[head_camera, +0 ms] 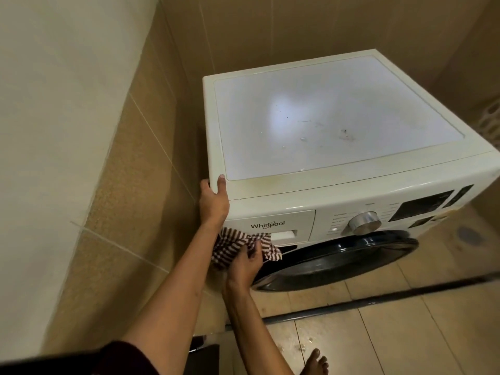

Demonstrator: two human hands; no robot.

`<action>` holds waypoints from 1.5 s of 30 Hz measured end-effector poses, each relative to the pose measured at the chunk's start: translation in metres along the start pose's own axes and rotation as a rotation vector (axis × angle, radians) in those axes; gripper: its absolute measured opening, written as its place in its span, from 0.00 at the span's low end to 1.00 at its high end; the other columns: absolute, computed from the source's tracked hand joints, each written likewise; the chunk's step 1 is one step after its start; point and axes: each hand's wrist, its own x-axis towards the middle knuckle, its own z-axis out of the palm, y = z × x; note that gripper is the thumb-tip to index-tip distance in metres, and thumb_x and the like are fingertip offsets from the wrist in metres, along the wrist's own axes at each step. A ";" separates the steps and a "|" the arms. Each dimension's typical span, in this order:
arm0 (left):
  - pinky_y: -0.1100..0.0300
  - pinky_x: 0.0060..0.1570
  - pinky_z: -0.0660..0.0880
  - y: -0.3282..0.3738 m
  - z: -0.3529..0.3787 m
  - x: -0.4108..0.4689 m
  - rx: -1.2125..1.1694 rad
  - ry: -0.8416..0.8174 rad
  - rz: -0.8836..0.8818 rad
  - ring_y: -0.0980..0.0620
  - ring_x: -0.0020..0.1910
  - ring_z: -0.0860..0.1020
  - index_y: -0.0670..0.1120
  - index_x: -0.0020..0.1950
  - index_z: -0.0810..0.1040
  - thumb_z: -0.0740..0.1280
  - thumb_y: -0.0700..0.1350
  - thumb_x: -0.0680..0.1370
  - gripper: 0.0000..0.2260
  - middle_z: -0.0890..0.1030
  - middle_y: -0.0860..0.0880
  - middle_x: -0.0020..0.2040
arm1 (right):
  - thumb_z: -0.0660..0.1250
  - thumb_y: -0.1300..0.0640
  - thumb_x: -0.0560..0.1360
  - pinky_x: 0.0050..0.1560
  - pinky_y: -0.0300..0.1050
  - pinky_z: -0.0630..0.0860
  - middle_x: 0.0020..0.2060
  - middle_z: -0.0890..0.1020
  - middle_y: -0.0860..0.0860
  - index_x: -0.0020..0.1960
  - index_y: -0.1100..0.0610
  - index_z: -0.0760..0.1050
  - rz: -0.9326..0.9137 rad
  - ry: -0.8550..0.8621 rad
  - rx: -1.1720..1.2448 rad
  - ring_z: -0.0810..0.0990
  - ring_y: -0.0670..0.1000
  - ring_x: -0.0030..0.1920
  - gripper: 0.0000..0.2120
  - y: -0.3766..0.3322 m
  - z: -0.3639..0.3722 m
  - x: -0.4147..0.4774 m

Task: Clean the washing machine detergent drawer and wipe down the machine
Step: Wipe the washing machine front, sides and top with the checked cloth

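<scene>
My left arm reaches forward, nearly straight, from a dark sleeve (124,355) at the bottom left. My left hand (213,200) grasps the front left top corner of the white washing machine (338,123). The thumb lies up over the rim of the lid and the fingers curl round the left side panel.

My right arm comes up from the bottom centre, bent at the wrist. My right hand (244,263) clutches a bunched brown-and-white striped cloth (230,244), with the fingers curled into the fabric. The hand holds the cloth against the lower left corner of the detergent drawer (284,226), where it covers the left end of the drawer's handle recess.

The detergent drawer sits at the left end of the front control panel and looks pushed in, flush with the panel. Its face carries the word "Whirlpool" (267,224) in dark letters.

Just to the drawer's right is a silver dial (364,221), ringed by small programme labels too blurred to read. Further right is a dark display panel (424,205), whose markings I cannot make out. The round dark door (338,261) lies below the panel.

The machine stands in a corner of tan tiled wall (130,147). My bare foot (315,364) rests on the tiled floor (405,334) at the bottom edge.
</scene>
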 end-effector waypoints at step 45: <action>0.50 0.62 0.69 -0.009 -0.001 0.019 0.016 -0.023 0.010 0.38 0.62 0.73 0.37 0.67 0.65 0.56 0.47 0.81 0.18 0.74 0.35 0.63 | 0.56 0.47 0.69 0.72 0.53 0.49 0.67 0.71 0.56 0.69 0.54 0.65 -1.366 -0.093 -1.158 0.59 0.53 0.71 0.29 -0.044 -0.001 0.019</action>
